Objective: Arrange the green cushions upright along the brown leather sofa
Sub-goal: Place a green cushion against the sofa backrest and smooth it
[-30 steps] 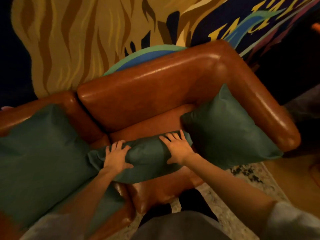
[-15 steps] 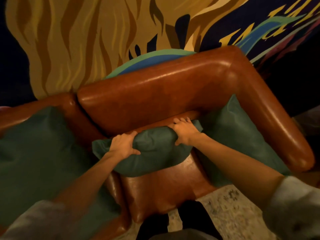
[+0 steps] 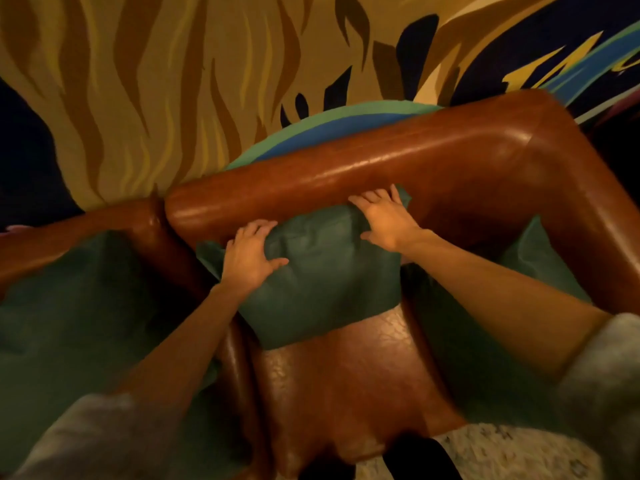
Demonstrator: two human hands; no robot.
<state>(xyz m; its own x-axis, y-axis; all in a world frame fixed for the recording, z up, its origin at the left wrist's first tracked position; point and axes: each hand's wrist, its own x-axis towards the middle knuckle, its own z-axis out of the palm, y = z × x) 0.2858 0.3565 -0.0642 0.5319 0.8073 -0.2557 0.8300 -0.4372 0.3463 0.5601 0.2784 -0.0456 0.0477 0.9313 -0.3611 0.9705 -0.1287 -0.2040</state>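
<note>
A green cushion (image 3: 322, 271) leans upright against the backrest of the brown leather sofa (image 3: 346, 168), standing on the right-hand seat (image 3: 346, 375). My left hand (image 3: 247, 254) grips its upper left part. My right hand (image 3: 384, 216) holds its upper right corner against the backrest. A second green cushion (image 3: 69, 306) lies on the left seat, partly under my left arm. A third green cushion (image 3: 533, 251) rests in the right corner by the armrest, mostly hidden by my right arm.
The sofa's armrest (image 3: 581, 209) curves down the right side. A wall with a yellow, brown and blue mural (image 3: 173, 81) stands right behind the backrest. A pale patterned rug (image 3: 502, 448) shows at the bottom, beside my dark shoe (image 3: 415, 455).
Both hands have lifted the middle cushion from low on the seat's front up and back, tilting it upright against the backrest. The view has moved closer to the sofa.
</note>
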